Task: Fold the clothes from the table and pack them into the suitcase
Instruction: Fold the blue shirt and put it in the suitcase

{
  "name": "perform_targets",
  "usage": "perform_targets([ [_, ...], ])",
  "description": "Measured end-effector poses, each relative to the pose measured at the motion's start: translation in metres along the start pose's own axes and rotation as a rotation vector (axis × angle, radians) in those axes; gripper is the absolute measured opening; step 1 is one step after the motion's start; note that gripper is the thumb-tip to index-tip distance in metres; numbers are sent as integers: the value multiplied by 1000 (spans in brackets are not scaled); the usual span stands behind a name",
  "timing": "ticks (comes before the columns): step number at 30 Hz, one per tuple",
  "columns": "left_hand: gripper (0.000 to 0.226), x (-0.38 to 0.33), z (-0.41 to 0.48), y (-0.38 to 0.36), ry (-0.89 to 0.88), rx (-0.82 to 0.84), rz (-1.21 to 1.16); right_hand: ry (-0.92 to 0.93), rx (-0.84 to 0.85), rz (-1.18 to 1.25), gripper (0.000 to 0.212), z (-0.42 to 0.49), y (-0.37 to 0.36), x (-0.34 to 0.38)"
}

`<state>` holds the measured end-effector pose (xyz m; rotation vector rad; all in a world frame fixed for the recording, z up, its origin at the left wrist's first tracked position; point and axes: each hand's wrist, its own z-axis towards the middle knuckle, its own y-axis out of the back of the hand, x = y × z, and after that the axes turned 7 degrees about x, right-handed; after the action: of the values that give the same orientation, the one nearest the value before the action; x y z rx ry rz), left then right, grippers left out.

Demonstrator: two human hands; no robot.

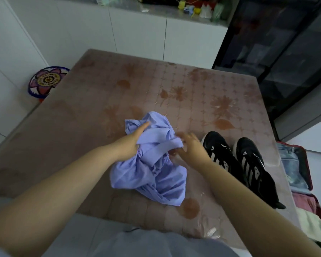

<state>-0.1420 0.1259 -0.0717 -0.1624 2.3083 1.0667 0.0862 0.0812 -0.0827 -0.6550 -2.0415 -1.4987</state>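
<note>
A crumpled lilac garment [156, 175] lies in a heap near the front of the table [82, 127], which has a pinkish flowered cover. My left hand [132, 141] grips the garment's upper left part, thumb curled into the cloth and fingers stretched over it. My right hand [191, 147] is blurred, fingers spread, at the garment's right edge next to a lilac strap; whether it touches the cloth I cannot tell. An open red suitcase [304, 167] stands on the floor at the right, with folded clothes inside.
A pair of black sneakers [239, 162] with white stripes stands on the table right of the garment. A colourful round stool [46, 80] sits beyond the table's left corner. White cabinets run along the back, and a dark glass cabinet [285, 52] is at the right.
</note>
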Motion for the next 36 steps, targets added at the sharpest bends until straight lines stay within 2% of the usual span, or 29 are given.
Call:
perform_targets([
  [2,91,0,-13,13,-76,-26,-40,-139,107,-132,81,17,3,-4],
  [5,79,1,-30,35,-126,-34,-56,-137,213,-309,100,42,-11,-6],
  [7,61,-1,-44,49,-136,-81,-59,-117,277,-412,96,61,-28,-9],
  [9,53,1,-56,59,-120,-156,-94,-73,332,-464,68,75,-40,-11],
  [11,53,10,-64,67,-71,-183,-128,44,309,-369,29,80,-47,-6],
  [12,52,16,-67,69,-48,-183,-150,86,275,-263,22,78,-47,-1],
  [15,44,27,-75,72,6,-206,-212,120,201,31,34,72,-50,17],
  [17,47,26,-78,73,9,-215,-252,124,271,108,69,70,-55,32],
  [18,49,23,-80,74,4,-209,-262,127,313,25,83,70,-60,38],
  [19,50,18,-80,76,-12,-195,-266,146,316,-70,82,71,-66,43],
  [22,49,3,-88,91,-38,-114,-232,180,228,-135,40,74,-72,54],
  [24,47,0,-93,103,-19,-93,-177,194,235,70,33,70,-60,57],
  [27,42,8,-94,115,16,-167,-143,83,226,550,12,53,-11,60],
  [29,17,11,-91,116,33,-130,-189,103,170,654,14,45,27,57],
  [30,25,10,-88,116,43,-86,-153,140,144,654,17,41,45,58],
  [31,51,10,-84,117,46,-29,-74,184,128,625,19,37,62,60],
  [32,68,7,-79,116,55,26,-4,208,120,592,19,32,76,64],
  [33,68,4,-73,114,29,61,32,225,150,593,16,25,90,67],
  [34,52,0,-68,115,7,87,40,223,208,635,15,18,102,72],
  [36,23,-3,-60,123,-25,138,37,213,370,758,32,6,122,75],
])
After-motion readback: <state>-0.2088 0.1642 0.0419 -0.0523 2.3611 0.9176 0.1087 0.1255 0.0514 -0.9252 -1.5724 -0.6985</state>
